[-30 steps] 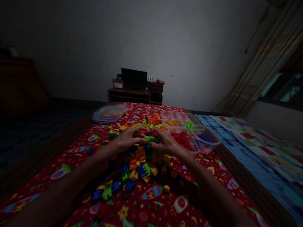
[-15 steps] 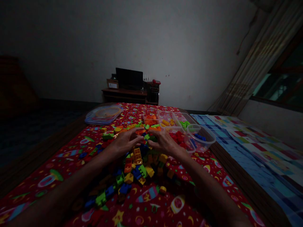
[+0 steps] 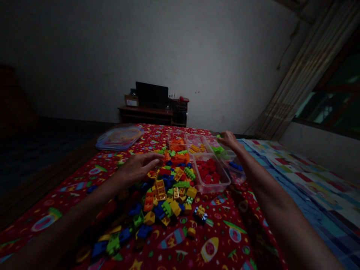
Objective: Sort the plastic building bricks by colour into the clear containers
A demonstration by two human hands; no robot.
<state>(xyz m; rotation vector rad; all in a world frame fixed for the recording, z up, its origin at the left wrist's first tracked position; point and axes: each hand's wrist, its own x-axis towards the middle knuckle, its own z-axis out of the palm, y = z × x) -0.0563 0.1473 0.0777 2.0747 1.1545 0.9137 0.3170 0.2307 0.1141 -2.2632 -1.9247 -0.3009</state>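
My right hand [image 3: 229, 139] is over the clear container at the back right, its fingertips closed on a green toy brick [image 3: 219, 136]. Below it, green bricks [image 3: 217, 150] lie in that container. My left hand [image 3: 140, 167] hovers over the left part of a mixed pile of toy bricks [image 3: 168, 183], fingers stretched forward and thumb apart, with nothing visible in it. Close to the pile stands a clear container of red bricks [image 3: 208, 171]. Other containers hold orange bricks [image 3: 177, 144], yellow bricks [image 3: 197, 148] and blue bricks [image 3: 235, 165].
Stacked clear lids [image 3: 119, 138] lie at the back left of the red patterned cloth [image 3: 197, 251]. A bed with a checked cover [image 3: 298, 172] is on the right. Against the far wall, a monitor [image 3: 152, 94] stands on a low desk [image 3: 144, 112].
My right hand has moved from the pile to the back right, now with a green brick in its fingers. My left hand has shifted slightly left and stays over the pile.
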